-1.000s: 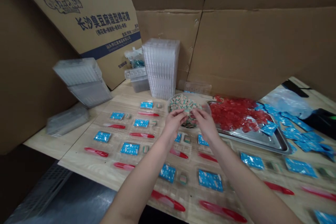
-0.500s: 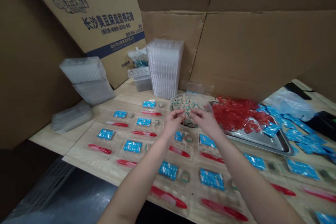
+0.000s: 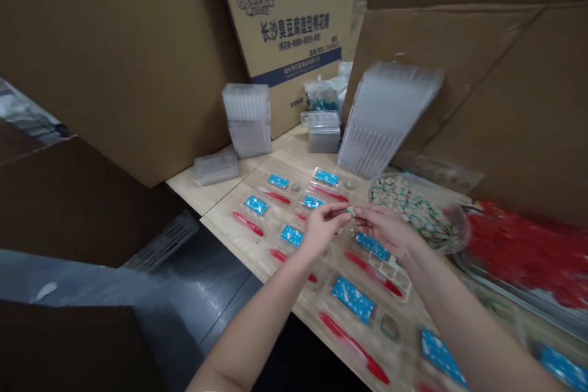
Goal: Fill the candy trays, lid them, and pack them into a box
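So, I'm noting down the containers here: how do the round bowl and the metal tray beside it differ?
The bowl is round and see-through; the tray is metal with a long straight edge. The bowl holds pale-and-green pieces; the tray holds red items. The bowl lies within the frame; the tray is cut off at the right. Both hold many loose things.

From here I can read 长沙臭豆腐造型棉花糖 in large dark characters across the tan carton (image 3: 296,43), beneath a stylised logo (image 3: 255,1), while the smaller bracketed line (image 3: 301,41) and the pale lettering on its blue band (image 3: 298,67) blur past reading.
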Motion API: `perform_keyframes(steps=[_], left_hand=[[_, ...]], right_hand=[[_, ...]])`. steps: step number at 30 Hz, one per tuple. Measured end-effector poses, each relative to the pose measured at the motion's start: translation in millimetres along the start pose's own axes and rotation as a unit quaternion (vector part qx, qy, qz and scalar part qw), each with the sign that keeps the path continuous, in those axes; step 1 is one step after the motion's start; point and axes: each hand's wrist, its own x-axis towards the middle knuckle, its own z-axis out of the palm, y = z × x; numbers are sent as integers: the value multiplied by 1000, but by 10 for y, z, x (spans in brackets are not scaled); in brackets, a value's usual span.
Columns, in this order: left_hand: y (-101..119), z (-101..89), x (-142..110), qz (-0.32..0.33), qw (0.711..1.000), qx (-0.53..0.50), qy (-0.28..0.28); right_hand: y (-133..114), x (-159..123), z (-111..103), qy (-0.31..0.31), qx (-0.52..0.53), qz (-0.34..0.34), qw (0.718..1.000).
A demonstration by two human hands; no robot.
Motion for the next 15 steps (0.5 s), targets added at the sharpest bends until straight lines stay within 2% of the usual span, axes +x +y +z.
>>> perform_keyframes(steps=[3,5,7,8,9,11,15], left_hand=[[91,-723,-44,53,990,101,80],[140,-1255,-70,80,971,177,140],[159,-1700,-93,95,950,250,163],[154,-1865,-105,100,940,283,162],[141,-1987,-117,103,932,312,156],[96,-2116,-140,109,917,358,137],[11,-2132,-158,120,895,414,114]], right_hand=[[15,151,501,-68,-59,31,995],[48,266,898,-89,-106,36,990],[104,364,1295,-98,-162,28,982],[138,397,1471,-97,-195,21,976],[173,417,1624,-96,-229,10,969],[234,416,1839,-92,-297,-21,950],[287,322,1965,-98,-401,-110,904]])
